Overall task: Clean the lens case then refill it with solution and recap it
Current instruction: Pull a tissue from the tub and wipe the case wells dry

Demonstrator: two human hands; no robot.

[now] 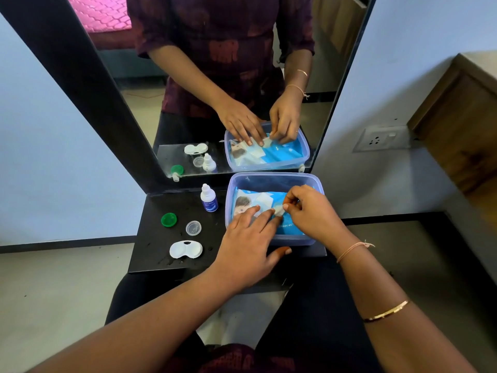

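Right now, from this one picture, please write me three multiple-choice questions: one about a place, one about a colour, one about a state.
1. Where is the solution bottle relative to the plastic box?
A) left of it, upright on the shelf
B) inside it
C) on its lid

2. Which colour is the cap farthest left?
A) white
B) green
C) red

3. What is the right hand doing?
A) pinching a white piece above the wipes pack
B) holding a towel
C) hanging idle

Answers: 1 A, the bottle stands on the black shelf beside the box; 2 B, it is plainly green; 3 A, thumb and fingers close on the piece inside the box.
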